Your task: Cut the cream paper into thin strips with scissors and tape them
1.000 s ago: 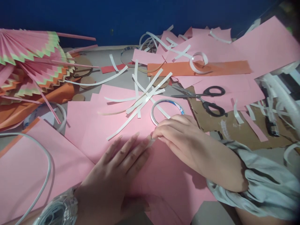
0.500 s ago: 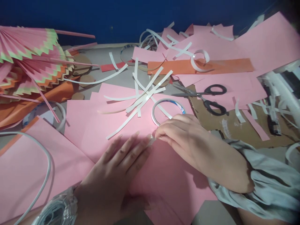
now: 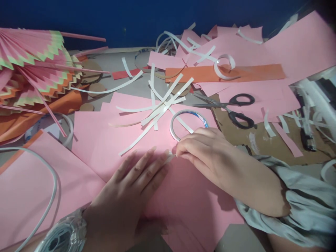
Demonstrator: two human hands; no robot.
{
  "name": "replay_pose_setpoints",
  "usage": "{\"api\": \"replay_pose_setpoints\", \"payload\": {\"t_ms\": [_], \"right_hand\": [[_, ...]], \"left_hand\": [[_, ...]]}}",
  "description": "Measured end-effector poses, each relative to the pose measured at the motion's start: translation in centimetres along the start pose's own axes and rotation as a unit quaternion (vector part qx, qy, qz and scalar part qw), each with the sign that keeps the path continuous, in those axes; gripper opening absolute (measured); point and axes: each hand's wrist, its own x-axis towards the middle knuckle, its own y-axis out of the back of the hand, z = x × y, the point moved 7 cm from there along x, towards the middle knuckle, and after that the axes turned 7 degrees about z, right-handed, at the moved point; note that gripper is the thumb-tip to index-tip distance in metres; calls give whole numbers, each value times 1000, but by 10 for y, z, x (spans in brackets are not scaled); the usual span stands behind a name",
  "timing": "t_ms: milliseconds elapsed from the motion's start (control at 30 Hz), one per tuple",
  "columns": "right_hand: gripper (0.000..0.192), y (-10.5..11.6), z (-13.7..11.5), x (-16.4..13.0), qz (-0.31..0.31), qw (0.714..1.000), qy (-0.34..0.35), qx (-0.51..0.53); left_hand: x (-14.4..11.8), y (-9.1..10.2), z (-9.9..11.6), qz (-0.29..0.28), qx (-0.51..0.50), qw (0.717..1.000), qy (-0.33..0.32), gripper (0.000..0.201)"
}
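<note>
My left hand [image 3: 131,189] lies flat, fingers spread, on a sheet of pink paper [image 3: 183,206]. A short whitish strip of tape [image 3: 170,156] runs along the paper from beside its index finger to my right hand [image 3: 207,154]. The right thumb and fingers are pinched together on the end of that strip. Just above the right hand sits a roll of white tape [image 3: 172,127] with blue print inside its ring, its near edge partly covered by the hand. White paper strips [image 3: 160,110] lie crossed in a heap beyond my fingers.
Black-handled scissors [image 3: 231,105] lie open at the right, by brown cardboard [image 3: 236,140] and a pen-like black tool [image 3: 307,136]. Folded pink and green paper fans [image 3: 31,52] fill the upper left. A white cable [image 3: 54,175] curves across the left. An orange strip [image 3: 252,72] lies at the back.
My right hand has shifted very slightly to the right, still pinching the tape strip. My left hand stays flat in the same place.
</note>
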Motion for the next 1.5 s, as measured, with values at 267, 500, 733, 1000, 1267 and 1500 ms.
{"api": "replay_pose_setpoints", "payload": {"t_ms": [267, 500, 733, 1000, 1267, 1500], "right_hand": [[19, -1, 0, -1, 1, 1000, 5, -3], [17, 1, 0, -1, 4, 1000, 6, -2], [17, 6, -3, -3, 16, 1000, 15, -4], [19, 6, -5, -3, 10, 1000, 27, -6], [6, -1, -6, -4, -14, 1000, 16, -12], [6, -11, -6, 7, -8, 999, -21, -42]], "left_hand": [[0, -1, -1, -3, 2, 1000, -3, 79], [-1, 1, 0, -4, 1, 1000, 1, 79], [0, 0, -1, -6, -1, 1000, -2, 81], [-2, -1, -2, -10, 0, 1000, 0, 79], [-2, -1, -2, -14, -4, 1000, 8, 80], [-2, -2, -2, -11, -7, 1000, 9, 80]]}}
